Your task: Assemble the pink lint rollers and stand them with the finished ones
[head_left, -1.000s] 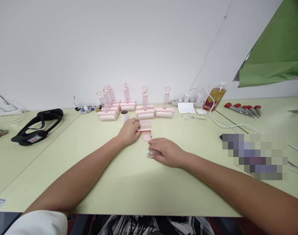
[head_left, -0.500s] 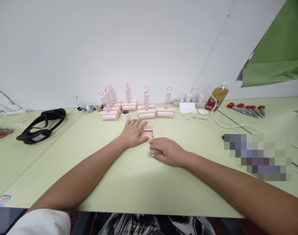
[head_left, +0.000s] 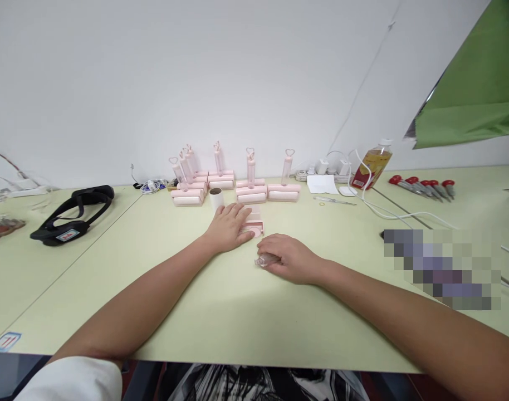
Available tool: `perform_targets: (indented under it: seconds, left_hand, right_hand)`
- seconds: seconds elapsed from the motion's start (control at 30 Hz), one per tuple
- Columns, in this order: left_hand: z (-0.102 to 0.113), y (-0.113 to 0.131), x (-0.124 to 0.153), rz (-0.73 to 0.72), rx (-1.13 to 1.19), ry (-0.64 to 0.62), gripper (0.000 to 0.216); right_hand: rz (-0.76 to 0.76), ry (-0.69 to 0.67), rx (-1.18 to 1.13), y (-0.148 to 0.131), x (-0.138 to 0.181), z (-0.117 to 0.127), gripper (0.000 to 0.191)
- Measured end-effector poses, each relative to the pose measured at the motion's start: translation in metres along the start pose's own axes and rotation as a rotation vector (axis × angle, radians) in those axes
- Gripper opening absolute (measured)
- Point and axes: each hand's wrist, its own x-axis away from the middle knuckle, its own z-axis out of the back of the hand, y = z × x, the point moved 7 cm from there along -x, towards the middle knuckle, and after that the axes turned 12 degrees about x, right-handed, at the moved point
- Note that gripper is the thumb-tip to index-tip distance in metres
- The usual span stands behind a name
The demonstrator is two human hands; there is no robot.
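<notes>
My left hand lies over an opened pink case, fingers stretched out and the thumb at its near edge. The hand hides much of the case. A clear plastic tube, like the handles on the pink lint rollers behind, sits in my right hand, with its end sticking out to the left. The fingers of that hand are wrapped around it. Just behind my left hand stands a white paper roll. Several pink lint rollers with upright clear handles stand in a group farther back.
A black head strap lies at the left. To the right are a drink bottle, red-capped tools, white cables, tweezers, a small yellow ring and a blurred-out object. A white wall rises behind the table.
Both hands stay nearly where they were. The view has shifted very slightly, and the right hand with the tube sits a touch farther from the pink case.
</notes>
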Motion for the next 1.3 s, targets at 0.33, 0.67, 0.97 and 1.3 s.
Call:
perform_targets:
  seconds: [0.33,0.67,0.97,1.3]
  left_hand:
    - [-0.001,-0.005,0.002,0.003,0.016,0.01,0.058]
    - [-0.001,-0.002,0.002,-0.034,0.03,0.023,0.052]
    - [0.039,0.048,0.02,-0.185,0.297,0.113,0.032]
    - [0.031,0.071,0.045,-0.089,0.401,0.016,0.017]
  right_hand:
    - [-0.101,0.087,0.033,0.011,0.003,0.003,0.013]
    - [-0.114,0.017,0.066,0.01,0.0,0.0,0.013]
    - [-0.132,0.103,-0.002,0.011,0.002,0.008,0.016]
    - [-0.201,0.068,-0.103,0.006,0.009,0.006,0.019]
